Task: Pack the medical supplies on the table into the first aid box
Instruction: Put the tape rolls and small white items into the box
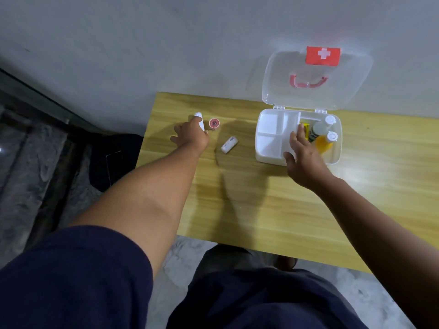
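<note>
So, left hand [192, 136]: fingers closed round a white tube [199, 121], its tip poking out past them.
Right hand [303, 160]: spread loose on the first aid box [268, 138] front edge, holding nothing.
Still on table [237, 198]: red tape roll [214, 123] touching the left fingers, white roll [229, 144] nearby.

White tube [199, 119] partly hidden by left hand [193, 136] — label unreadable.

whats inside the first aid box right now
In the first aid box: a white divider tray with empty compartments, two white-capped bottles, one with orange liquid, and something yellow. The right hand covers part of the inside.
</note>
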